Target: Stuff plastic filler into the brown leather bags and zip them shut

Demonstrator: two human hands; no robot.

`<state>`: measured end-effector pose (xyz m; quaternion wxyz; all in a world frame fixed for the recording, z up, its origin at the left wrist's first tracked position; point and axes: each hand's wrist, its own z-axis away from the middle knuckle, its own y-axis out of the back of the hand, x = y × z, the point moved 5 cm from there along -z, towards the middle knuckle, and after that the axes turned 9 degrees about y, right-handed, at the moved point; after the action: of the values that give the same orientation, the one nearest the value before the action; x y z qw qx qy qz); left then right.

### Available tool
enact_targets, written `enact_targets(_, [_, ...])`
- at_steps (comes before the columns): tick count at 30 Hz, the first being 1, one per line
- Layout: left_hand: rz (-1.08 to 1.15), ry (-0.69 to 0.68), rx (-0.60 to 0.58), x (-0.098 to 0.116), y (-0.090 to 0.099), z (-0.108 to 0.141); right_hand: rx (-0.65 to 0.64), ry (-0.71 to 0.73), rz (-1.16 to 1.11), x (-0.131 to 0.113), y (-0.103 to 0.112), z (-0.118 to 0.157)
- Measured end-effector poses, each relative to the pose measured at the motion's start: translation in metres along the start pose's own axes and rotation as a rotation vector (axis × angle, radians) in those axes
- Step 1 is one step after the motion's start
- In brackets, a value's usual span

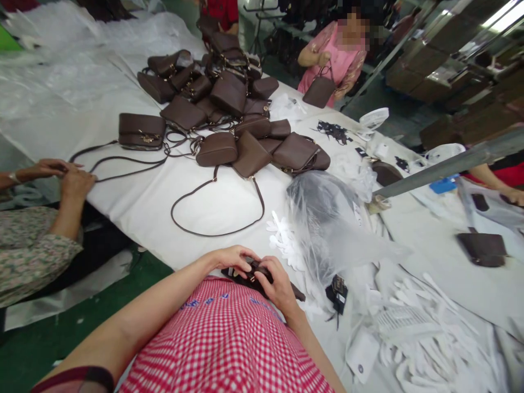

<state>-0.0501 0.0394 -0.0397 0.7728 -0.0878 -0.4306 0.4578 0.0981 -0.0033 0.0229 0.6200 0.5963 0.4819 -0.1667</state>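
Observation:
Close against the checked apron, both of my hands are on a dark brown handbag [295,291] at the table's near edge. My left hand [235,258] has its fingers curled and pinched at the bag's top, by small gold-coloured metal fittings. From the other side my right hand [279,281] grips the same spot, thumb toward the left fingers. Most of the bag is hidden by my hands and the apron. Just beyond lies a brown bag [250,154] with its thin strap [216,234] looped toward me.
A heap of brown handbags [229,93] covers the table's far middle. To the right are a clear plastic bag [323,213], black tags [337,293] and white strips [413,327]. A metal pole [434,169] crosses there. Co-workers' hands [73,177] hold a strap at left; another person [333,54] lifts a bag.

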Motion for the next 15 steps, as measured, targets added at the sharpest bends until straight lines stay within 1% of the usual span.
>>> enact_targets(1, [0.038,0.015,-0.042,-0.003,-0.004,0.001,0.007,-0.017,-0.009,0.000,0.001,0.002])
enact_targets(2, [0.065,0.020,-0.060,-0.006,-0.007,0.002,0.005,-0.032,-0.020,0.001,0.002,0.004])
enact_targets(4, [0.069,0.004,-0.037,-0.009,-0.011,0.002,-0.006,-0.051,-0.043,0.002,0.003,0.007])
enact_targets(7, [-0.049,-0.033,0.020,-0.007,-0.015,0.000,-0.007,-0.055,-0.022,-0.002,0.004,0.008])
enact_targets(8, [-0.102,-0.045,0.032,-0.006,-0.017,-0.002,-0.002,-0.054,0.023,-0.006,0.004,0.009])
enact_targets(10, [-0.197,-0.070,0.047,-0.003,-0.021,-0.005,-0.007,-0.079,0.197,-0.015,0.004,0.010])
enact_targets(13, [-0.261,-0.096,0.046,-0.004,-0.028,-0.011,-0.095,-0.155,0.502,-0.029,0.000,0.010])
enact_targets(15, [-0.249,-0.094,0.024,-0.008,-0.032,-0.016,-0.163,-0.209,0.592,-0.035,-0.004,0.009])
